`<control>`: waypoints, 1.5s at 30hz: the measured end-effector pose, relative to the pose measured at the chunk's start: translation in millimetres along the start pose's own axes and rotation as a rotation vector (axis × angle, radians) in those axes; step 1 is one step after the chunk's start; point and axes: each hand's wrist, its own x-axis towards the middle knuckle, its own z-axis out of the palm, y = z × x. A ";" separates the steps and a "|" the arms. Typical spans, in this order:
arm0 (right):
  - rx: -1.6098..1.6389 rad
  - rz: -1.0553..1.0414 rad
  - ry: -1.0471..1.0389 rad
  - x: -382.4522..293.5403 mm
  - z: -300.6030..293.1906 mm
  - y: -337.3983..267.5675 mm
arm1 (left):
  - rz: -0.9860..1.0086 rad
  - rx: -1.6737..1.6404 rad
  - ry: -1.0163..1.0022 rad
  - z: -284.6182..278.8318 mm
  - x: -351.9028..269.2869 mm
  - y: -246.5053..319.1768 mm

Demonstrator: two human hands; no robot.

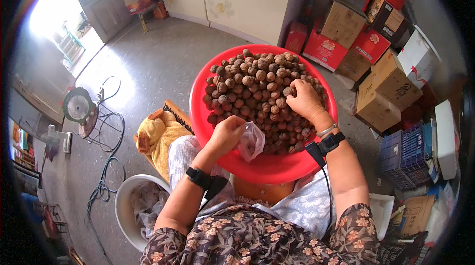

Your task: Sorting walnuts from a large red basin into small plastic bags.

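A large red plastic basin [276,170] rests over my lap, heaped with brown walnuts in their shells [256,87]. Between the fingers of my left hand [227,135], at the near left of the heap, is the rim of a small clear plastic bag [252,142], its mouth partly spread. Whether the bag holds anything cannot be told. On the right side of the heap, my right hand [306,100] has a walnut [288,91] at its thumb and fingertips. Both wrists wear black straps with devices.
A white bucket [124,198] of plastic bags stands at my lower left. Beside my left leg, a yellow cloth [161,142] lies on a wooden seat. Cables [102,187] cross the floor near a round fan-like device [78,106]. Cardboard boxes [386,90] and a blue crate [404,153] are at right.
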 end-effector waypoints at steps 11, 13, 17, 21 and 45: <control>0.493 -0.140 -0.433 -36.2 -20.9 -58.9 | -0.093 0.023 -0.025 -2.6 1.2 2.3; 0.489 -0.117 -0.507 -41.6 -23.7 -69.8 | -0.093 0.026 -0.030 -2.7 1.5 0.4; 0.586 -0.195 -0.536 -46.1 -15.1 -70.2 | -0.051 0.034 -0.001 -2.2 3.7 -4.4; 0.520 -0.130 -0.318 -30.6 -7.9 -48.6 | -0.059 0.024 -0.008 -1.5 3.6 -2.4; -0.086 0.027 -0.104 -10.4 22.1 -2.4 | -0.056 -0.031 -0.016 -0.6 0.9 0.1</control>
